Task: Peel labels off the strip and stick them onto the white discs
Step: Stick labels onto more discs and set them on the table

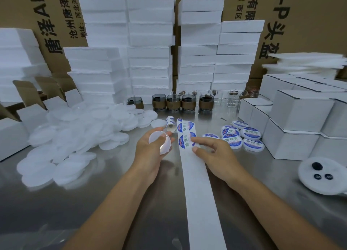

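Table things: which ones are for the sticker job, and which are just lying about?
For the job: label strip pinched by right hand, disc in left hand, blank disc pile, labelled discs.
Just lying about: cups, foam blocks, white boxes.

packing workshop, stacked white foam slabs [150, 43], printed cardboard cartons [54, 21], small white boxes [300, 109], steel surface [56, 212]

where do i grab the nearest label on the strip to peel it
Probably pinch its curved right rim, from the strip's right side: the nearest label is round, its edge nearly meets the backing's margin, and the right hand is at that edge.
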Motion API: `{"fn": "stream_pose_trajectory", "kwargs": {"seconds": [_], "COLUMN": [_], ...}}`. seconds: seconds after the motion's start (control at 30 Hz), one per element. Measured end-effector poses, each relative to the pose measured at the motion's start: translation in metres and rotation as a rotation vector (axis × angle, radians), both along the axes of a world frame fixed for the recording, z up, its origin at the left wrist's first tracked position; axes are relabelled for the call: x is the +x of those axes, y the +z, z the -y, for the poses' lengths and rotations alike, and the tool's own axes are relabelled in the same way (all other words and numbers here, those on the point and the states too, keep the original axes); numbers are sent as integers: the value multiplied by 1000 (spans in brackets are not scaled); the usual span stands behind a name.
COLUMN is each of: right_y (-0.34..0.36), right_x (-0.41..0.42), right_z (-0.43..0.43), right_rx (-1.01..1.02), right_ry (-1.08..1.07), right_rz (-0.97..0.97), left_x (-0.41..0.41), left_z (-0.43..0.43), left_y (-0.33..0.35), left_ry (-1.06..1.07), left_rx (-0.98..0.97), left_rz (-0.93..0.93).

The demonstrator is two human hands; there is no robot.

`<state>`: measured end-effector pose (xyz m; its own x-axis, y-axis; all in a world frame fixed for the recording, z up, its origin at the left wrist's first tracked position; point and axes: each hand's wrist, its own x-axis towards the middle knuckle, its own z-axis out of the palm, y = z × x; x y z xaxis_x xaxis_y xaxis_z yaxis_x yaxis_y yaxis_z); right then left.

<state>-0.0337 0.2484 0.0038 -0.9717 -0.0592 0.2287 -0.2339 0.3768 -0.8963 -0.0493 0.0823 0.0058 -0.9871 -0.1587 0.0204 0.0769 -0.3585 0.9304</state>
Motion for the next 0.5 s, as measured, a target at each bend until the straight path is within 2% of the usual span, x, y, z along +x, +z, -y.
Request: {"fn": "stream_pose_trajectory", "kwargs": {"seconds": [0.13, 0.23, 0.37, 0.5], "right_y": [3, 5, 6, 2], "right_x": [4, 8, 11, 13], "right_z": [2, 3, 3, 7], "right_rx": [-351, -417, -298, -24], "right_ry": [38, 118, 120, -98], "right_rz": [71, 95, 74, -208], "left_x": [5, 9, 10, 11], "left_z": [-6, -10, -10, -11], "left_y": [3, 5, 5, 4], "left_ry": [-122, -225, -167, -149], "left_rx": [-72, -132, -136, -147], "left_rz": [55, 72, 80, 91]}}
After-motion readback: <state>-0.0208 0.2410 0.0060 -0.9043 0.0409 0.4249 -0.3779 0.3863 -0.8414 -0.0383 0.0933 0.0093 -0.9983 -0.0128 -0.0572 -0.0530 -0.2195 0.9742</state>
